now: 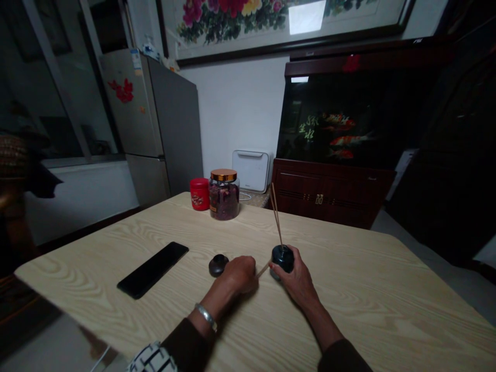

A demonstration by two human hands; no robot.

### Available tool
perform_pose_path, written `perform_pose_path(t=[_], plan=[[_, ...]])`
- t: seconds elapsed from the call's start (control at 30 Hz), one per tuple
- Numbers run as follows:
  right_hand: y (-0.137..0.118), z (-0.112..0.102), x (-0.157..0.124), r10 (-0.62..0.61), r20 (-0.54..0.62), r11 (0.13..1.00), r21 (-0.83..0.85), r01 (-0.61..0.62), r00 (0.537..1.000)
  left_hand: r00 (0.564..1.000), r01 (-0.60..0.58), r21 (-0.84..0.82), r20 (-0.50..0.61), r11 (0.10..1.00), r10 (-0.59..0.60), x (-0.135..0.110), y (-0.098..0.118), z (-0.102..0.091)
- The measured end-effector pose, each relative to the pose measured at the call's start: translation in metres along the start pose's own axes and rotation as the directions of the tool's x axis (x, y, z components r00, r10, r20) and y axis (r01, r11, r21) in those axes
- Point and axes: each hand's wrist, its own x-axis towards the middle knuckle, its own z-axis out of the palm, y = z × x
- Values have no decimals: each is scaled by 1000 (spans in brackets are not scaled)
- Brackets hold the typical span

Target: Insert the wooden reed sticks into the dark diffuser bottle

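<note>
My right hand (pixel 295 276) is wrapped around a small dark round holder (pixel 282 257) on the light wooden table (pixel 368 289). Two thin sticks (pixel 276 217) stand upright in the holder, leaning slightly left. My left hand (pixel 240 274) is closed in a pinch on another thin stick (pixel 264 269), whose tip points toward the holder. A small dark lid-like piece (pixel 218 264) lies just left of my left hand. A silver bracelet sits on my left wrist.
A black phone (pixel 153 268) lies on the table to the left. A red tin (pixel 200 194) and a glass jar with a copper lid (pixel 223 195) stand at the far edge. Behind are a fridge (pixel 155 124), a white appliance (pixel 251 170) and a fish tank (pixel 341 119).
</note>
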Motion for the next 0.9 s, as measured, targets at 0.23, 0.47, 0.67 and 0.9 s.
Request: perform_pose_path(t=[0.23, 0.47, 0.67, 0.9], plan=[[0, 1, 0, -9, 3, 1000, 11, 9, 1000, 1000, -6, -189, -5, 982, 5, 1, -7, 4], [-2, -1, 0, -11, -9, 1000, 13, 11, 1000, 1000, 25, -474, 18, 880, -18, 3, -14, -5], [-2, -1, 0, -4, -3, 1000, 1, 4, 1000, 984, -106, -850, -164, 516, -68, 10, -13, -24], [-3, -1, -1, 4, -13, 1000, 19, -4, 1000, 874, -380, -858, -456, 346, -170, 5, 10, -65]])
